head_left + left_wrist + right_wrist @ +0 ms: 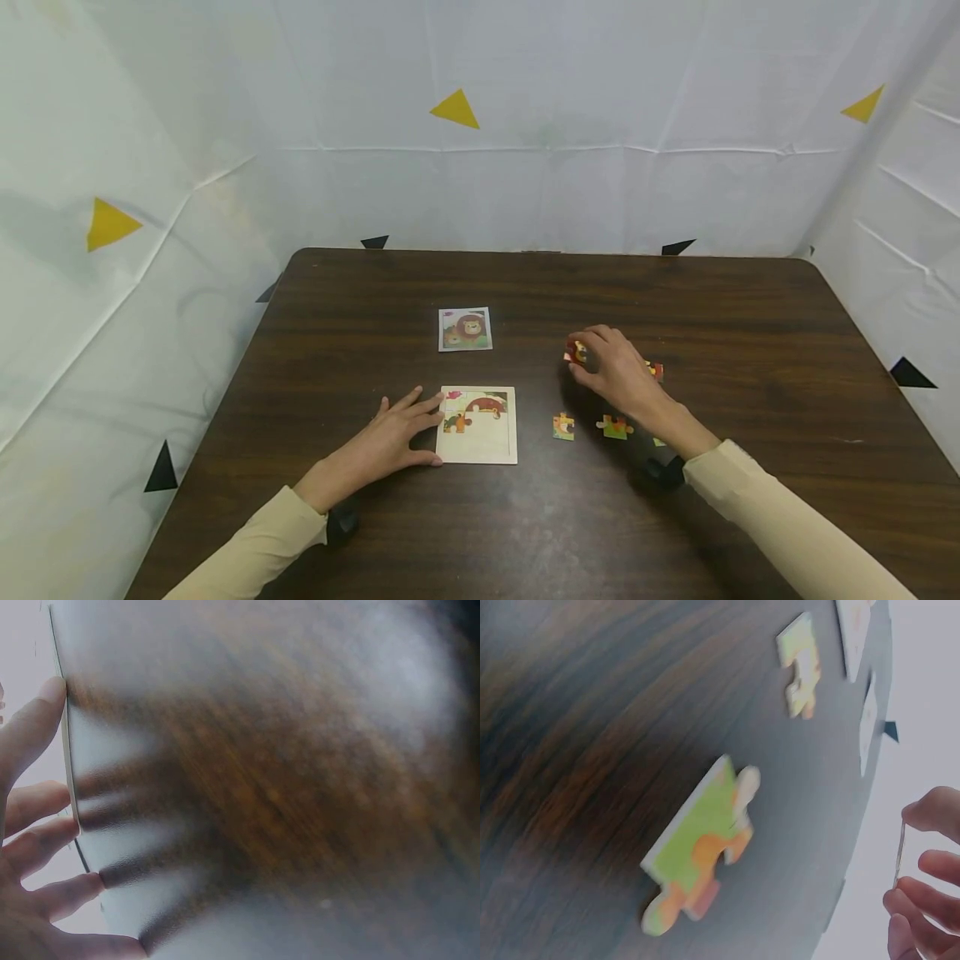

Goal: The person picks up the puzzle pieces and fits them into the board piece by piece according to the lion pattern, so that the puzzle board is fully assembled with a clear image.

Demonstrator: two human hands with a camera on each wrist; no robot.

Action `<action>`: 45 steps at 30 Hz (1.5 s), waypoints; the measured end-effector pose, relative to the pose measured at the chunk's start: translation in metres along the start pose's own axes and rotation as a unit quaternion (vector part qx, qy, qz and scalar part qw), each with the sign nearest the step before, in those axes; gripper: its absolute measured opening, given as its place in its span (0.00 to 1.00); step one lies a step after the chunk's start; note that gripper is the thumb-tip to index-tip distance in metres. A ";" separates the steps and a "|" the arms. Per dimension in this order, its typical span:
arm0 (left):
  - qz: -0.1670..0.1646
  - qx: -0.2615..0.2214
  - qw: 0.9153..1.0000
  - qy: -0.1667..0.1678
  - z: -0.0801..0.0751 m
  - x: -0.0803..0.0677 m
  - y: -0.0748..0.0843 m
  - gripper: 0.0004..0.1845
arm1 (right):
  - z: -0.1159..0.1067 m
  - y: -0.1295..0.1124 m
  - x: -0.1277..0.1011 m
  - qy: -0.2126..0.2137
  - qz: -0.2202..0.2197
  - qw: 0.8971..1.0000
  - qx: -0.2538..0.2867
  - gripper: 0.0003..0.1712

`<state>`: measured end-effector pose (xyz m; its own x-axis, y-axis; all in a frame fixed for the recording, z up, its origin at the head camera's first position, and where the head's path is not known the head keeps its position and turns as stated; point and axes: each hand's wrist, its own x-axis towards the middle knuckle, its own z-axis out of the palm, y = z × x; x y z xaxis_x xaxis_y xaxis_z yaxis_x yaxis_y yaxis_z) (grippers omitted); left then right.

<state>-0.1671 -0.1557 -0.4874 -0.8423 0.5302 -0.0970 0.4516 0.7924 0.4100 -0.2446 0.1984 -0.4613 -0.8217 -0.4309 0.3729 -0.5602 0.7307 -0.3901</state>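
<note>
A square puzzle board (487,448) lies on the table, with several joined pieces in its upper and left part. My left hand (382,442) rests against the board's left edge, fingers spread; its thumb touches near the front corner. Fingertips of that hand line the board's edge in the left wrist view. Right of the board, my right hand (622,379) pinches a red and yellow puzzle piece (575,351) between thumb and fingers. The right wrist view shows this held piece (900,853) edge-on, raised above the table. Part of its picture is hidden by the fingers.
A lion picture card (465,330) lies behind the board. Loose pieces lie to the right: a yellow-green one (563,427), a green and orange one (615,427), a red one (656,370) partly behind the right hand, and a green one (659,442) by the right wrist.
</note>
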 end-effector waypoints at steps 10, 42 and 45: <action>0.006 -0.001 1.000 0.004 0.000 0.001 -0.001 0.36 | -0.001 -0.017 0.002 -0.019 0.000 1.000 0.006 0.24; 0.009 0.001 1.000 0.004 0.000 0.000 -0.002 0.37 | 0.015 -0.062 0.007 -0.027 -0.028 0.998 0.059 0.23; 0.009 0.001 1.000 0.003 0.001 0.000 -0.002 0.37 | 0.019 -0.067 0.008 -0.022 -0.046 0.997 0.061 0.21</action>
<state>-0.1682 -0.1570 -0.4889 -0.8362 0.5419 -0.0841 0.4666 0.7836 0.4102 -0.2152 0.1359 -0.4484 -0.7690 -0.5176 0.3750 -0.6392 0.6190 -0.4563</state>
